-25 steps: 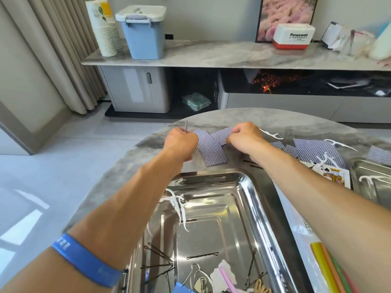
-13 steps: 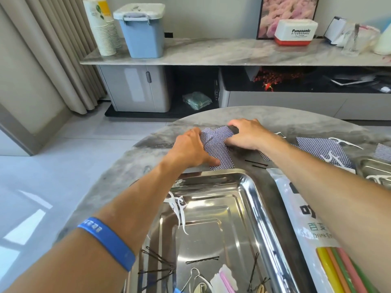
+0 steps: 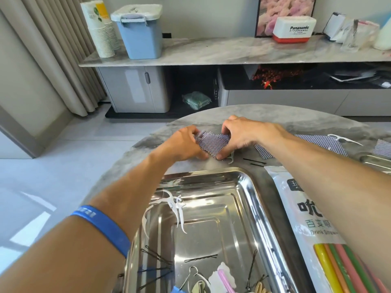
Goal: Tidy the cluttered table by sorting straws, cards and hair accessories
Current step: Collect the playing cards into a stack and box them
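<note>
Both hands work at the far side of the round table (image 3: 135, 157), at 12 o'clock from the steel tray (image 3: 249, 187). The left hand (image 3: 182, 144) has its fingers curled onto the left edge of a small bunch of cards (image 3: 212, 142), patterned backs up; the thumb lies at the bunch's near corner. The right hand (image 3: 239, 134) pinches the same bunch from the right, fingers bent over its top edge. The bunch sits low between the two hands; whether it is touching the tabletop or lifted just off it cannot be told from this angle. A white floss pick (image 3: 231, 158) lies just beside the right thumb, at 5 o'clock from the bunch. Two hairpins (image 3: 254, 161) lie on the table at 3 o'clock of the pick. More cards (image 3: 321, 142) lie spread face down at 3 o'clock from the hands, with another floss pick (image 3: 342, 140) across them. In the tray: floss picks (image 3: 175, 206) at its left wall, hairpins (image 3: 201, 259) and clips (image 3: 222, 280) at its near end. A straw packet (image 3: 304, 218) lies at 3 o'clock of the tray, partly under the right forearm. A blue wristband (image 3: 103, 227) is on the left wrist.
</note>
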`<action>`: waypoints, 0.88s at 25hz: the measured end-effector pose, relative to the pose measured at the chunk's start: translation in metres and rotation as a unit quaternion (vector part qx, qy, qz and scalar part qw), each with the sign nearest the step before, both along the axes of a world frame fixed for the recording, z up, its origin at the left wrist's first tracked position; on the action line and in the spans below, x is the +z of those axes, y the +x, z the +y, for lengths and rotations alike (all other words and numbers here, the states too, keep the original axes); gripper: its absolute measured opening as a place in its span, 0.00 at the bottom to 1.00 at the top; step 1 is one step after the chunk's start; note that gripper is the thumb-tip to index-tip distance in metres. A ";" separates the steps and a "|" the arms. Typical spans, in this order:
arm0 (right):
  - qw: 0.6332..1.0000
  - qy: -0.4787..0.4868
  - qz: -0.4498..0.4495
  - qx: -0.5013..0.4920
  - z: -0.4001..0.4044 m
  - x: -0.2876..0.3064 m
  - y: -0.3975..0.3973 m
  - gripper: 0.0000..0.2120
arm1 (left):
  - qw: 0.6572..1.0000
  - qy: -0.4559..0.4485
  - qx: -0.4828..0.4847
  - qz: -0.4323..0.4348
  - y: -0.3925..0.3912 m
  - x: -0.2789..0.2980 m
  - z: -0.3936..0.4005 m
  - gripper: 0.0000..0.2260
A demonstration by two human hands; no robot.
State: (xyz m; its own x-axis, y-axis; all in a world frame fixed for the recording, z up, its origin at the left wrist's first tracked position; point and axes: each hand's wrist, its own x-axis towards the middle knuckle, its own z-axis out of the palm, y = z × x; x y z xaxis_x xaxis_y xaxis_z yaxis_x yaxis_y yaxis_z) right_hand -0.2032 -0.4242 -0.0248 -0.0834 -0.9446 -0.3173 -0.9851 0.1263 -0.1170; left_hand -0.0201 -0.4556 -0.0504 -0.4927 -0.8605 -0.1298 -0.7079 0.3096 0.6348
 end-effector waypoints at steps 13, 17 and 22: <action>0.983 0.060 -0.111 -0.136 0.005 0.003 0.033 0.31 | 0.998 -0.066 0.004 0.016 -0.001 -0.011 0.007 0.32; 0.983 0.040 -0.108 -0.141 0.010 0.005 0.042 0.23 | 0.997 -0.073 0.009 0.030 -0.001 -0.016 0.007 0.31; 0.987 -0.023 -0.037 -0.155 0.005 -0.002 0.076 0.21 | 0.995 -0.087 0.031 0.041 -0.002 -0.019 0.008 0.28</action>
